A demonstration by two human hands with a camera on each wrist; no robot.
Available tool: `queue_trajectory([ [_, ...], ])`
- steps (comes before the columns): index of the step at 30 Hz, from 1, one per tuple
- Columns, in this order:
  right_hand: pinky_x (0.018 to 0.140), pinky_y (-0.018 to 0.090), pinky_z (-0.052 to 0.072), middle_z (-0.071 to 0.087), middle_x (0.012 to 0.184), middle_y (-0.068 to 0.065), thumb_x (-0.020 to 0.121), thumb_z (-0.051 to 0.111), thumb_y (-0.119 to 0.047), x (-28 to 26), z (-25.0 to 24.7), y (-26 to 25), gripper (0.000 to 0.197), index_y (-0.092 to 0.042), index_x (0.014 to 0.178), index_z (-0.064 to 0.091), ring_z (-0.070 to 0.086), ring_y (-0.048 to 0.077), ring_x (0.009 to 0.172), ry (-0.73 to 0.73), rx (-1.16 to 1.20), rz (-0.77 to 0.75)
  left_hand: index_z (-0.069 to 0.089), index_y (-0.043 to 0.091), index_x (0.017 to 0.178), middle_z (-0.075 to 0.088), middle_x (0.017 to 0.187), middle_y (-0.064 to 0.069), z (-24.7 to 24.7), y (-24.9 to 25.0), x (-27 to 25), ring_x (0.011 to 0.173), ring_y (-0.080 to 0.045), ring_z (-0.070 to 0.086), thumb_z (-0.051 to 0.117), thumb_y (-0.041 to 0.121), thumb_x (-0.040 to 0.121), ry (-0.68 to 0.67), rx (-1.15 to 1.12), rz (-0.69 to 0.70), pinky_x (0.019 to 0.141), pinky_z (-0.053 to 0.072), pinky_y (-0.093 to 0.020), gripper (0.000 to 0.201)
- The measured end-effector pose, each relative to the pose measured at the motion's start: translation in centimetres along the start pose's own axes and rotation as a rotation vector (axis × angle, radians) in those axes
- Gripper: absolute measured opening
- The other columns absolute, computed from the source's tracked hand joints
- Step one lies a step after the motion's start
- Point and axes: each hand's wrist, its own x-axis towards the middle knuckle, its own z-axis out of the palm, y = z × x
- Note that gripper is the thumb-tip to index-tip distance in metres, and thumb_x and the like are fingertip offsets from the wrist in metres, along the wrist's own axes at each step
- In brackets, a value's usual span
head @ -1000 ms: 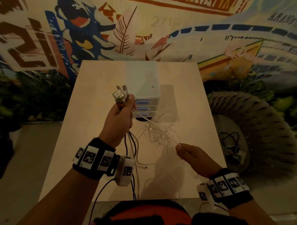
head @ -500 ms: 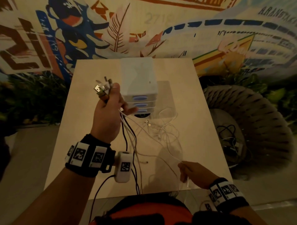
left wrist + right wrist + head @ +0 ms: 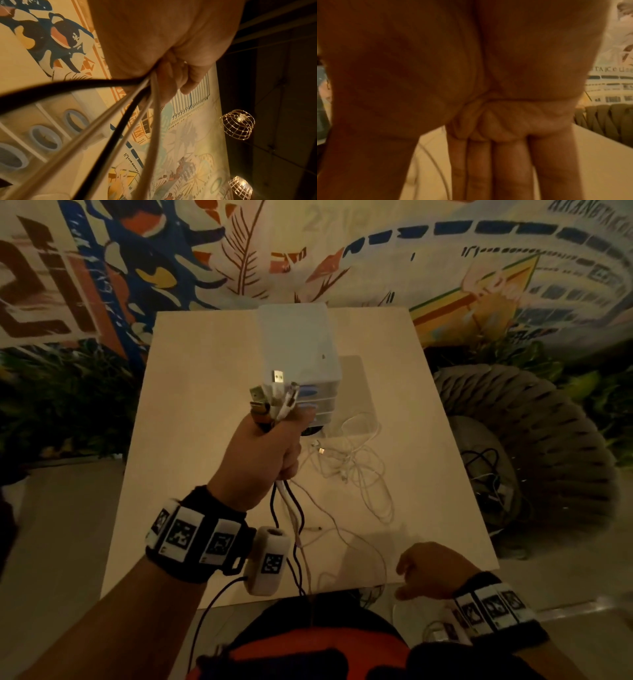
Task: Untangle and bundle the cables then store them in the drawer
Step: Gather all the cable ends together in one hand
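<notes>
My left hand (image 3: 263, 446) is raised in front of the white drawer unit (image 3: 298, 344) and grips a bunch of cables. Their plugs (image 3: 274, 395) stick up out of the fist. Black and white cable strands (image 3: 291, 508) hang from it toward the table's near edge; in the left wrist view these strands (image 3: 120, 108) run out of the closed fist (image 3: 171, 75). A loose tangle of white cables (image 3: 352, 460) lies on the table (image 3: 191, 405) right of the hand. My right hand (image 3: 431, 570) is at the near edge, its fingers (image 3: 510, 162) straight and holding nothing.
The drawer unit's blue oval handles (image 3: 46, 138) face me, and its drawers look closed. A woven round chair (image 3: 548, 440) stands right of the table with dark cables (image 3: 486, 470) on its seat. A painted wall rises behind the table.
My right hand let go of the white cable it was pulling and dropped to the table's near edge. My left hand shifted right with the bunch, in front of the drawer unit.
</notes>
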Motion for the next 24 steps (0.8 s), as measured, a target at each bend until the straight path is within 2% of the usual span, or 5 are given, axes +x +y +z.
queue_trajectory([
  [6, 0.105, 0.025, 0.044, 0.051, 0.138, -0.028, 0.068, 0.07, -0.08, -4.0, -6.7, -4.1, 0.088, -0.049, 0.145, 0.04, 0.05, -0.008, 0.121, 0.397, 0.364, -0.324, 0.033, 0.022, 0.061, 0.02, 0.051, 0.001, 0.5, -1.0, -1.1, 0.042, -0.016, 0.012, 0.058, 0.034, 0.093, -0.192, -0.044, -0.021, 0.045, 0.018, -0.027, 0.043],
  [10, 0.113, 0.031, 0.037, 0.053, 0.142, -0.027, 0.073, 0.08, -0.062, -3.9, -10.0, -10.1, 0.072, -0.049, 0.137, 0.051, 0.046, -0.003, 0.134, 0.252, 0.642, -0.589, 0.034, 0.017, 0.061, 0.025, 0.052, -0.002, 1.6, -1.4, -1.3, 0.042, -0.017, 0.025, 0.055, 0.037, 0.098, -0.243, -0.005, -0.001, 0.05, 0.033, -0.031, 0.047],
  [14, 0.084, 0.032, 0.054, 0.069, 0.091, -0.003, 0.103, 0.057, -0.021, -2.2, -9.4, -14.7, 0.009, -0.016, 0.102, 0.065, 0.065, 0.014, 0.082, 0.105, 0.845, -0.668, 0.037, 0.008, 0.058, 0.03, 0.05, -0.008, 1.3, -1.1, -1.4, 0.043, -0.025, 0.036, 0.052, 0.04, 0.1, -0.166, 0.13, 0.078, 0.062, 0.049, -0.049, 0.054],
  [20, 0.063, 0.033, 0.043, 0.043, 0.06, 0.001, 0.095, 0.06, -0.053, 0.0, -6.1, -14.1, 0.047, -0.031, 0.054, 0.055, 0.045, 0.016, 0.055, 0.128, 0.892, -0.491, 0.027, 0.02, 0.064, 0.018, 0.055, 0.0, -1.0, -0.2, -1.9, 0.044, -0.016, 0.016, 0.046, 0.029, 0.106, 0.054, -0.057, 0.025, 0.048, 0.026, -0.03, 0.047],
  [24, 0.058, 0.032, 0.037, 0.039, 0.055, -0.003, 0.092, 0.065, -0.054, 2.4, -2.5, -12.4, 0.051, -0.026, 0.055, 0.045, 0.04, 0.012, 0.049, 0.101, 0.856, -0.402, 0.022, 0.02, 0.07, 0.015, 0.056, 0.0, -1.2, -1.5, -2.3, 0.045, -0.014, 0.011, 0.047, 0.028, 0.106, 0.087, -0.082, -0.024, 0.049, 0.013, -0.032, 0.044],
])
